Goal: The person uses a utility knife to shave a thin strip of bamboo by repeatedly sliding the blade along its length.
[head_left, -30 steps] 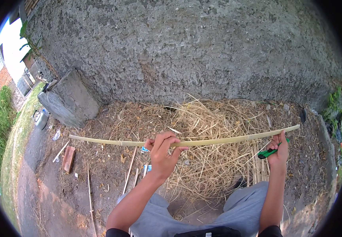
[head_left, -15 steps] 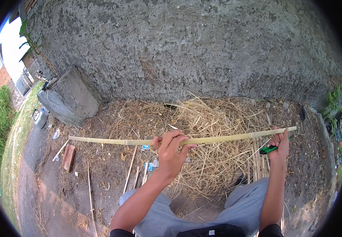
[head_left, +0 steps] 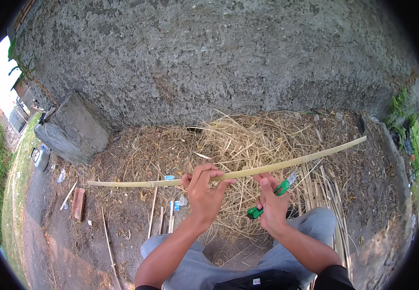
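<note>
A long pale bamboo strip [head_left: 311,157] stretches crosswise in front of me, bowing up toward its right end. My left hand [head_left: 204,193] grips it near the middle, fingers over the top and thumb below. Just right of that, my right hand [head_left: 272,203] is closed round a green utility knife [head_left: 282,187]. The knife's blade points up and right, below the strip. My right fingertips reach the strip's lower edge; whether they press on it I cannot tell.
A heap of bamboo shavings [head_left: 238,145] lies against the rough grey wall [head_left: 209,63]. Cut strips [head_left: 337,208] lie by my right knee. At left are a concrete block [head_left: 74,128], a reddish-brown brick [head_left: 78,204] and a kettle [head_left: 40,158]. Blue-and-white wrappers [head_left: 174,206] litter the ground.
My right hand has let go of the strip's right end and moved left toward the middle, turning the knife so its blade shows. The strip's right end has risen. My left hand keeps its hold.
</note>
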Tool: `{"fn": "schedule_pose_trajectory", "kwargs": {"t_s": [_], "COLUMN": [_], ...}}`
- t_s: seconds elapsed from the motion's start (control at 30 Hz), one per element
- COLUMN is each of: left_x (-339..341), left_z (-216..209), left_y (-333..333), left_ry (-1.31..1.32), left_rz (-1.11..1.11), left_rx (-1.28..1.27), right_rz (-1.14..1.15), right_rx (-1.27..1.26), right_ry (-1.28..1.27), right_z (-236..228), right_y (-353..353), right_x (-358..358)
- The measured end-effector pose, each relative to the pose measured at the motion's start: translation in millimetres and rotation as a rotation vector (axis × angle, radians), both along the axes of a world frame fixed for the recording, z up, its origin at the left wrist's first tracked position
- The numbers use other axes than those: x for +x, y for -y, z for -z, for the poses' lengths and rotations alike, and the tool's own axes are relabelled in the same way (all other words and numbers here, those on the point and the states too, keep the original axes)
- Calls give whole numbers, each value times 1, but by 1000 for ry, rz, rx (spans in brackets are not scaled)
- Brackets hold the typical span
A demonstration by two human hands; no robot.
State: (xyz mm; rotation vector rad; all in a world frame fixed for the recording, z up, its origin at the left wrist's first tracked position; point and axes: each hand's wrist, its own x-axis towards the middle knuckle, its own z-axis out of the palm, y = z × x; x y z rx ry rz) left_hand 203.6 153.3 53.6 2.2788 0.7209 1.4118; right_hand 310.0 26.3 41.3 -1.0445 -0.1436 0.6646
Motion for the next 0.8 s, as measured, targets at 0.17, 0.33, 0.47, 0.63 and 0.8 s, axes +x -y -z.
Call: {"fn": "schedule_pose_trajectory", "kwargs": {"t_s": [0.17,0.33,0.47,0.63,0.8], "left_x": [10,14,3,-7,-12], "left_z": [7,1,-2,-1,6], "left_y": [16,20,7,-2,-10], "left_ry": [-62,-161,-239,-302,-271], "left_rz": [113,57,95,40,71], "left_rx": [-27,51,129,129,167], "right_rz": [75,166,180,210,218], "right_rx": [58,9,-1,-1,4], "right_ry": [-71,-61,-73,-69,-51], "right_z": [2,7,8,6,6], "right_y": [-4,-3,4,9,12], "right_x": [-4,9,18,27,30]}}
